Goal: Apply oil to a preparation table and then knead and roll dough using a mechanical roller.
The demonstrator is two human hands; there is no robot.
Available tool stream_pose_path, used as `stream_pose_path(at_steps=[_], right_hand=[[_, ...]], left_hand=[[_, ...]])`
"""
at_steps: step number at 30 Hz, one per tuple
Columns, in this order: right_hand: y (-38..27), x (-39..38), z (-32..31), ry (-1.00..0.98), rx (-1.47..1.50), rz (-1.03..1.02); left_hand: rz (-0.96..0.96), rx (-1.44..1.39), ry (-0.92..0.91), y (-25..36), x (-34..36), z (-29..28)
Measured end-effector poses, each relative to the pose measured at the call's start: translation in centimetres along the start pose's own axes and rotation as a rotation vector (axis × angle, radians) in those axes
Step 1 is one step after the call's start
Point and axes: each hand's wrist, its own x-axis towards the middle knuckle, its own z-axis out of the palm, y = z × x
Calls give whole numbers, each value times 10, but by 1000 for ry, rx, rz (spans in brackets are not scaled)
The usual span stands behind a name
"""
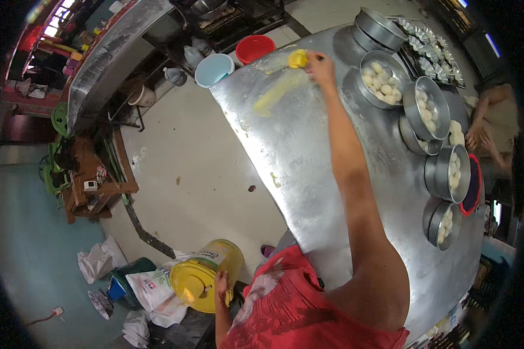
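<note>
My right arm reaches across the steel table to its far edge. There my right hand (319, 67) has its fingers closed on a soft-looking yellow lump (297, 59), pressed to the metal; what the lump is made of I cannot tell. A pale yellow smear (273, 96) streaks the steel table (308, 168) beside it. Down at my left, my left hand (222, 284) grips the edge of a yellow bucket (199, 285) beside the table; its fingers are partly hidden.
Round metal pans holding pale dough balls (381, 81) line the table's right side, near a tray of foil-like cups (431, 49). A light blue bucket (213, 71) and a red basin (255, 49) stand beyond the far edge. A co-worker's hands (480, 136) are at right.
</note>
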Motion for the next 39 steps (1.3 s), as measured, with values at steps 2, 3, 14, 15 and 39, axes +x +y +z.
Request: stream_pose_path(at_steps=[2,3,14,15,39], right_hand=[[13,-22,-48,148,-1,-20],[24,-39,-80,177,61,34],[67,-319,-329,508,159,298],[76,-347,-356,532,123,286],[60,-502,-379,-167,-559,243]], left_hand=[[6,38,14,34,49,8],[43,128,47,76,63,21],[236,207,-248,102,119,34],[114,196,-296,90,121,33],[-31,106,-242,-69,-31,39]])
